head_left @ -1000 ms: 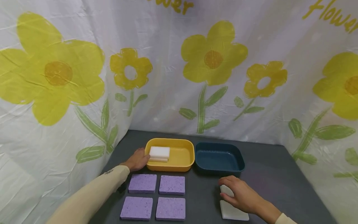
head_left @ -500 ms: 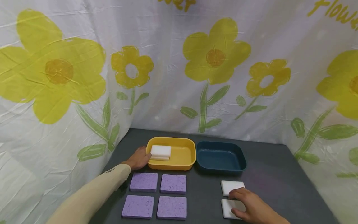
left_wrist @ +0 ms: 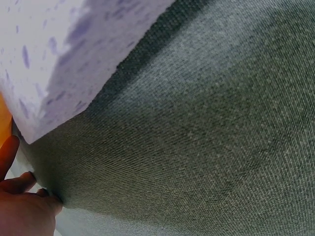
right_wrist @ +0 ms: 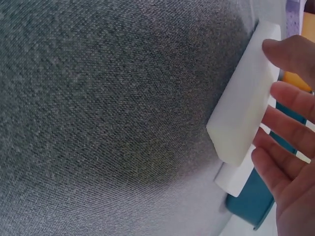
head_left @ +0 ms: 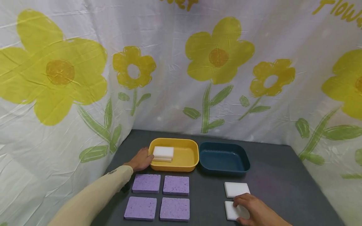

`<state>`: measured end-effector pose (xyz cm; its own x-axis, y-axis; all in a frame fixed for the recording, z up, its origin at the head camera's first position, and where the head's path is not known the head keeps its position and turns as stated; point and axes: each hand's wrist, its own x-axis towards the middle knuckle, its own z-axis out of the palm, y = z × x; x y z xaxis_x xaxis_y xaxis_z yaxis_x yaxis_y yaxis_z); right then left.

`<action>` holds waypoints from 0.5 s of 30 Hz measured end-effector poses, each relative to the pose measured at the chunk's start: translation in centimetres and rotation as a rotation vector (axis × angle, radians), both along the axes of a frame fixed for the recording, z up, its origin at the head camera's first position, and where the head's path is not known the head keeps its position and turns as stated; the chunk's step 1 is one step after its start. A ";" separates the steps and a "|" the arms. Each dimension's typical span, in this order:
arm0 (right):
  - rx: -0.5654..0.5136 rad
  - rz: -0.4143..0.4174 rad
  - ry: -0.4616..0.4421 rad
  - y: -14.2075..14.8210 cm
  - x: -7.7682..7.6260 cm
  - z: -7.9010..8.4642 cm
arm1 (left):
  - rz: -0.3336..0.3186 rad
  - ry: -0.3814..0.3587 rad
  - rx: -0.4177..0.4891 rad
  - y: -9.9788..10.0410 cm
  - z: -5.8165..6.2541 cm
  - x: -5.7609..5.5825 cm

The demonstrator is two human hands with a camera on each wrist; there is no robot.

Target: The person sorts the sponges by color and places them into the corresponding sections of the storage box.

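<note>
In the head view my left hand (head_left: 142,159) holds the left end of a yellow tray (head_left: 185,168), its thumb at the rim. Inside the tray, toward the left, a white sponge (head_left: 164,151) lies on top of another. My right hand (head_left: 254,209) is over the nearer of two white sponges (head_left: 230,211), thumb and fingers spread about it. Seen from the right wrist, the thumb and fingertips reach the edges of that white sponge (right_wrist: 241,103); a firm pinch does not show. The farther white sponge (head_left: 236,189) lies just beyond.
A dark blue tray (head_left: 223,158) stands right of the yellow one. Several purple speckled sponges (head_left: 174,208) lie in rows in front of the yellow tray. The grey table (head_left: 277,169) ends at a white curtain (head_left: 169,116) with printed flowers.
My right hand has moved back from the farther white sponge to the nearer one, uncovering the farther one. The left hand stays at the yellow tray. The head view has shifted slightly.
</note>
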<state>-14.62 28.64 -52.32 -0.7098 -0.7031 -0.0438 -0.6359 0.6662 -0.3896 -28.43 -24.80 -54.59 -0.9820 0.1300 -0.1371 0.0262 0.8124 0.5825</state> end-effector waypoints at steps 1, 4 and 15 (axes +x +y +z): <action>0.010 -0.011 -0.035 0.0 0.0 0.1 | 0.002 0.001 -0.006 0.0 0.0 0.0; 0.017 -0.042 -0.131 -0.1 -0.1 0.3 | 0.001 0.012 -0.014 0.0 -0.1 0.0; -0.005 -0.059 -0.209 -0.1 -0.2 0.2 | 0.013 -0.002 -0.005 -0.1 -0.4 -0.2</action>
